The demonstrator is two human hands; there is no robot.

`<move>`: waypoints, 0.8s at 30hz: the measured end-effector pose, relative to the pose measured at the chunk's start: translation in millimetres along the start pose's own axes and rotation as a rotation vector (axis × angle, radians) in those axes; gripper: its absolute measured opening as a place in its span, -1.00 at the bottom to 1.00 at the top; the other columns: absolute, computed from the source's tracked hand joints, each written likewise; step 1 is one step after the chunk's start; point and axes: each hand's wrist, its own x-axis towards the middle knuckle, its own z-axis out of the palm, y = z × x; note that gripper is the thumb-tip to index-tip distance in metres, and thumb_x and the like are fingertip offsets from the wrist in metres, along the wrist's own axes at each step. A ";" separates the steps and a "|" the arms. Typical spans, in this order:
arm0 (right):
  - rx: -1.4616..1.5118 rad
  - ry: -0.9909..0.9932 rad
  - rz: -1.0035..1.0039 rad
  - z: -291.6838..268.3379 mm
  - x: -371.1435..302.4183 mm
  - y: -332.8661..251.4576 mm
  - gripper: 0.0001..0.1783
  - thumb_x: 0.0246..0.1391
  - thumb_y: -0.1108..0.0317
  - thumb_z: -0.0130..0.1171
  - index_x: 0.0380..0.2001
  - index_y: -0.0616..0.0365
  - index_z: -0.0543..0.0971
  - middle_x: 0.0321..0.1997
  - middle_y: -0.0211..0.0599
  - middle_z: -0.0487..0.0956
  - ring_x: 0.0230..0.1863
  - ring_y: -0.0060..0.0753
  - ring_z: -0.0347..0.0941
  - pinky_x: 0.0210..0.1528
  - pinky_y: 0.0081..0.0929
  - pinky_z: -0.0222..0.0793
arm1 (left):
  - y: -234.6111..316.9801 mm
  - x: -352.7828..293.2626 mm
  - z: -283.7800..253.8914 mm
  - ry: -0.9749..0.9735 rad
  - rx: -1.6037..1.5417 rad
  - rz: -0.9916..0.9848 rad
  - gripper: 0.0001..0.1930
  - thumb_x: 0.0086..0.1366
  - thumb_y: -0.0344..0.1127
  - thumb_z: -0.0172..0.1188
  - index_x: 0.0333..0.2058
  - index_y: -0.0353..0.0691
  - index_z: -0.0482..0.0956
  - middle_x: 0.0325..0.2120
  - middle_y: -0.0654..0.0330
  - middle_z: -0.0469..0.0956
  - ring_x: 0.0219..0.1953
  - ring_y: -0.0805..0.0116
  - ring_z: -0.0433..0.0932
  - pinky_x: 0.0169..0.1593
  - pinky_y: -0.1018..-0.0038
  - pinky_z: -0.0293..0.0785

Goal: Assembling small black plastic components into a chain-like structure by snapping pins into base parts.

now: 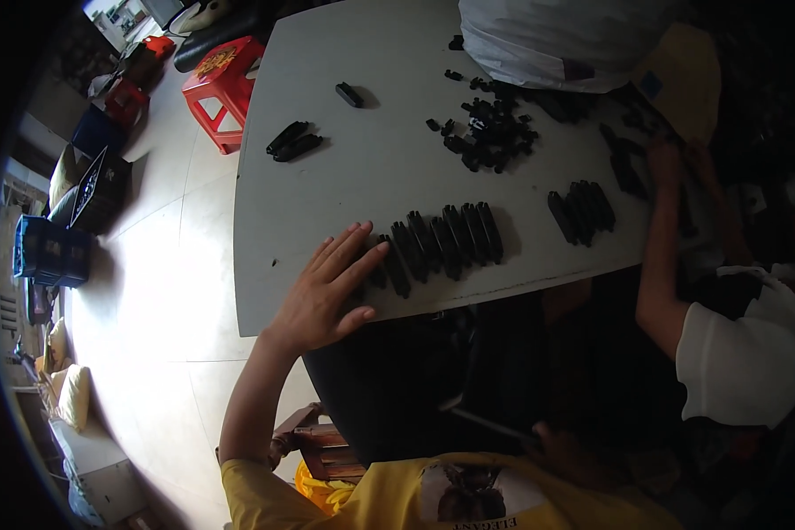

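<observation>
My left hand [322,291] lies with spread fingers over the left end of a row of long black plastic pieces [450,243] near the table's front edge. Its fingers partly cover the nearest pieces. Low in the shadow below the table edge is my right hand [556,449], its fingers hard to see. A thin rod-like thing [490,421] with a paler far end runs up to it and seems gripped there. Farther left on the table lie a pair of similar black pieces [293,142] and a single black piece [350,94].
A pile of small black parts [490,132] sits before a white bag [561,44]. At right, another person's hand [664,162] is among black parts, beside a second group of long pieces [581,212]. A red stool [223,93] and blue crates [51,251] stand left.
</observation>
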 end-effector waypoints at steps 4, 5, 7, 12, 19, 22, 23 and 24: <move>0.211 0.054 -0.148 21.0 7.2 43.8 -0.66 0.13 0.06 0.17 -0.19 0.06 0.45 -0.64 -0.31 0.47 -0.52 -0.34 0.52 -0.45 -0.30 0.40 | 19.0 29.4 8.3 0.011 0.150 0.048 -0.25 0.23 0.23 0.06 0.34 0.16 0.12 0.38 0.12 -0.02 0.42 0.10 -0.04 0.39 -0.01 -0.08; 0.355 0.108 -0.239 8.3 6.7 29.5 -0.68 0.15 0.12 0.15 -0.17 0.09 0.44 -0.64 -0.39 0.42 -0.56 -0.46 0.44 -0.48 -0.41 0.34 | 22.0 32.3 9.3 -0.019 0.183 0.042 -0.26 0.23 0.18 0.10 0.34 0.16 0.13 0.38 0.13 -0.01 0.41 0.11 -0.03 0.39 -0.01 -0.09; 0.500 0.170 -0.328 -16.6 5.9 -1.7 -0.71 0.17 0.18 0.14 -0.15 0.12 0.43 -0.64 -0.46 0.38 -0.60 -0.57 0.35 -0.50 -0.52 0.29 | 30.9 39.7 15.1 -0.047 0.214 0.043 -0.28 0.24 0.13 0.13 0.33 0.17 0.14 0.38 0.13 0.00 0.41 0.11 -0.02 0.39 -0.01 -0.09; 1.114 0.086 -0.504 -81.1 18.7 -95.8 -0.53 0.26 0.32 -0.09 0.20 0.26 0.27 -0.53 -0.44 0.35 -0.57 -0.74 0.21 -0.56 -0.71 0.19 | 44.3 40.2 31.8 0.129 0.241 -0.079 -0.34 0.24 -0.06 0.18 0.30 0.05 0.21 0.35 0.09 0.06 0.39 0.10 0.04 0.37 0.01 -0.06; 0.632 0.242 -0.894 -102.0 43.9 -161.1 -0.31 0.21 0.52 -0.17 0.40 0.20 -0.03 -0.34 -0.37 0.40 -0.55 -0.74 0.21 -0.50 -0.75 0.21 | 33.9 -13.6 33.0 0.561 -0.072 -0.167 -0.59 0.16 -0.44 0.11 0.03 -0.29 0.52 0.12 -0.03 0.42 0.24 -0.01 0.33 0.24 0.09 0.27; 0.437 0.250 -0.895 -108.8 54.2 -187.0 -0.32 0.18 0.56 -0.14 0.38 0.22 0.03 -0.29 -0.32 0.43 -0.44 -0.59 0.32 -0.33 -0.61 0.34 | 31.7 -16.1 38.0 0.576 -0.077 -0.087 -0.63 0.09 -0.47 0.13 -0.07 -0.33 0.58 0.05 -0.03 0.49 0.12 0.01 0.47 0.12 0.20 0.44; 0.431 0.246 -0.896 -108.1 57.8 -194.0 -0.32 0.18 0.56 -0.14 0.38 0.22 0.03 -0.29 -0.32 0.43 -0.44 -0.59 0.32 -0.33 -0.61 0.34 | 30.7 -15.9 39.1 0.551 -0.100 -0.042 -0.62 0.08 -0.47 0.15 -0.07 -0.33 0.58 0.05 -0.02 0.50 0.10 0.02 0.49 0.09 0.23 0.46; 0.360 0.313 -0.912 -107.4 61.6 -201.1 -0.32 0.17 0.58 -0.12 0.37 0.23 0.05 -0.30 -0.28 0.43 -0.41 -0.52 0.35 -0.29 -0.56 0.35 | 27.4 -14.2 38.9 0.548 -0.081 -0.022 -0.62 0.06 -0.44 0.21 -0.08 -0.32 0.58 0.05 0.02 0.50 0.05 0.07 0.52 0.04 0.28 0.50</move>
